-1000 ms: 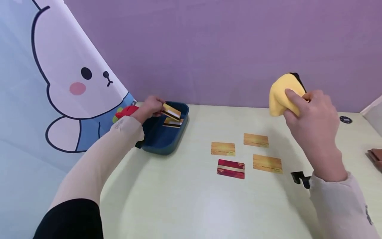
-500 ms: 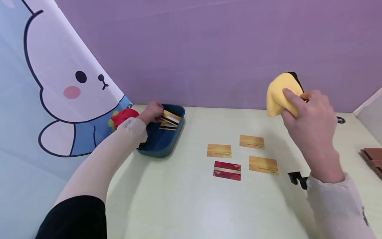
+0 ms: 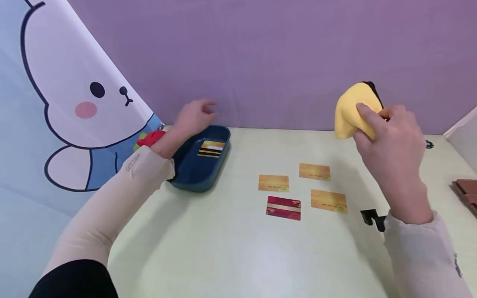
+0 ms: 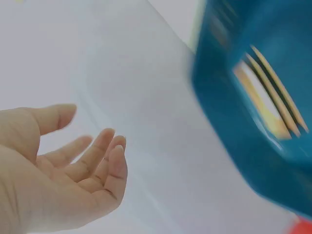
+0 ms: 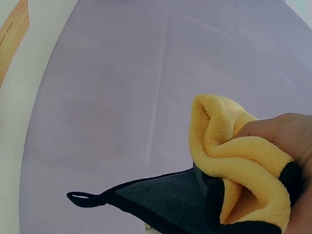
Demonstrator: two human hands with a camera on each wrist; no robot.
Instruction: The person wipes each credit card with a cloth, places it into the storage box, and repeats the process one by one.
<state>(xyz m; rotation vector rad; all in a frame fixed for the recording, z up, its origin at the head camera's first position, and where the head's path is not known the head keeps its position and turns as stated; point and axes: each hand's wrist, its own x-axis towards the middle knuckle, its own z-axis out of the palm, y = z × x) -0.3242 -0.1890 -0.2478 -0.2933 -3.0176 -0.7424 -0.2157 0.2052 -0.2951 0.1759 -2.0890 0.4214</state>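
Note:
In the head view my left hand [image 3: 195, 118] hovers above the far left part of a dark blue tray [image 3: 197, 187], its fingers loosely bent around nothing. Gold cards with black stripes [image 3: 211, 149] lie overlapping inside that tray, against its right side. The left wrist view also shows the left hand [image 4: 73, 170] holding nothing, beside the blurred tray. My right hand [image 3: 395, 161] grips a bunched yellow and dark grey cloth [image 3: 354, 109] in the air over the table's right side. A hanging loop and dark corner of the cloth [image 5: 161, 195] dangle in the right wrist view.
Three gold cards [image 3: 314, 171] and a red card [image 3: 283, 208] lie on the table's middle. A brown wallet-like item [image 3: 467, 192] sits at the right edge, a black chip [image 3: 430, 144] behind the right hand. A red object [image 3: 150, 138] stands left of the tray.
My left hand has let go of a gold card, which now lies in the tray with the other, and has lifted up out of it. The right hand still holds the cloth.

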